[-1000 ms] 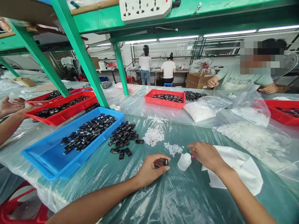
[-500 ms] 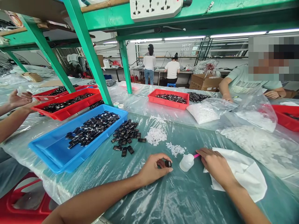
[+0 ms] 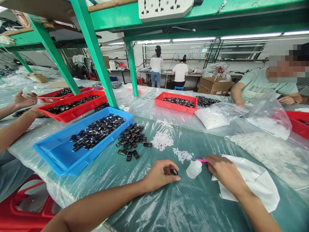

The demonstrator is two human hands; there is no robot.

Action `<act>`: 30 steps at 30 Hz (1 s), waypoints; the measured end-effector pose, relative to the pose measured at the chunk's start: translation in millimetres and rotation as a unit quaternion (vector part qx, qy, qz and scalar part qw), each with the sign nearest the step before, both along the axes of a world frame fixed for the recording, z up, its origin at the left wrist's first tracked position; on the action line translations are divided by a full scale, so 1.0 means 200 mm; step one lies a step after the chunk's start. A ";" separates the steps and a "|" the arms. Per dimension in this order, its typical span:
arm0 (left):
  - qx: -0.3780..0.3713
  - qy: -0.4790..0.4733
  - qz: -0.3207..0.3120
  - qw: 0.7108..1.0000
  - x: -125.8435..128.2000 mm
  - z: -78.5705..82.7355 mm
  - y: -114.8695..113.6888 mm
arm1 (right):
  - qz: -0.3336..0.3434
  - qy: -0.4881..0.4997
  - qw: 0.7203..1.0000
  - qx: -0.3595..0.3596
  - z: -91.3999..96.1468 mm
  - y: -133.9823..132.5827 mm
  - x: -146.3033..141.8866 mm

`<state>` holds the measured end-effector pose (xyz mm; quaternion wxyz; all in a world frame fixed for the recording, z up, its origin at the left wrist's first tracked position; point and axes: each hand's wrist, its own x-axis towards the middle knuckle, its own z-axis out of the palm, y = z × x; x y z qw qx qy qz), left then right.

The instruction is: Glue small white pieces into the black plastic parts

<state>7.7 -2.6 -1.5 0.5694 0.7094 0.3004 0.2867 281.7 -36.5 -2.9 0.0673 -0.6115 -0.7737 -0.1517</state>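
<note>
My left hand [image 3: 159,175] is closed around a small black plastic piece [image 3: 174,172], pinched between thumb and fingers just above the table. Just right of it stands a squat white bottle [image 3: 193,169], slightly tilted in view. My right hand [image 3: 222,170] grips a thin pink stick-like tool [image 3: 201,160], whose tip points left behind the bottle's top; its exact kind is unclear. Under and beside that hand lies a white cloth [image 3: 256,183]. Beyond the hands are a pile of tiny white parts [image 3: 182,155], a pile of larger white pieces [image 3: 162,141] and a heap of black pieces [image 3: 131,137].
A blue tray [image 3: 50,153] with black pieces stands at left. Red trays [image 3: 177,106] sit farther back. Bags of white parts [image 3: 213,117] lie at right. A green shelf post [image 3: 96,54] rises behind the blue tray. Co-workers' hands [image 3: 25,100] show at left; another person sits opposite.
The black piece in my left hand has turned a little. The pink tool has shifted slightly left over the bottle's far side. The whole view has moved slightly.
</note>
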 end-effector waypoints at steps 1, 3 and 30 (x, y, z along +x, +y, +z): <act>-0.004 -0.004 -0.001 1.000 0.00 0.00 0.00 | -0.006 0.003 1.000 0.007 -0.01 0.00 0.00; -0.008 -0.004 0.000 1.000 0.00 -0.01 0.01 | -0.033 0.011 0.999 0.033 -0.02 -0.01 0.01; 0.105 0.004 0.021 0.994 -0.01 0.04 -0.02 | 0.140 0.563 0.802 0.139 0.06 -0.28 -0.51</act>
